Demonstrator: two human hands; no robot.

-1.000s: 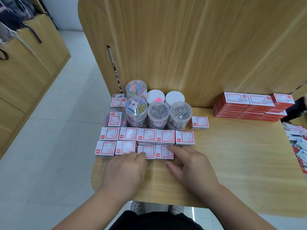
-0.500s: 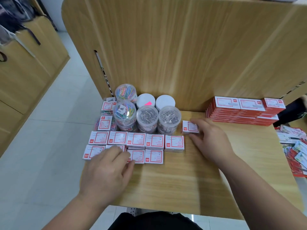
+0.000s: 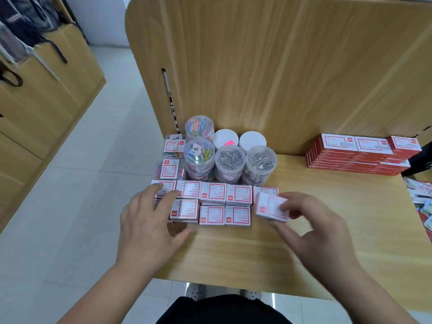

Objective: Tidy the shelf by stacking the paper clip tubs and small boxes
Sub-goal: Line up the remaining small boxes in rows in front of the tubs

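- Nearest: right hand (image 3: 315,226) pinching one small box (image 3: 271,207), tilted; left hand (image 3: 149,220) spread flat on the rows of boxes (image 3: 214,202).
- Beyond both hands: paper clip tubs (image 3: 230,160), already stacked.
- Judged nearly done: held box unplaced, front row's right end open.

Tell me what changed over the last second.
The right hand left the front row, took the loose box from beside the tubs and brought it toward the front row's right end. The left hand stayed on the left boxes. Tubs unmoved.
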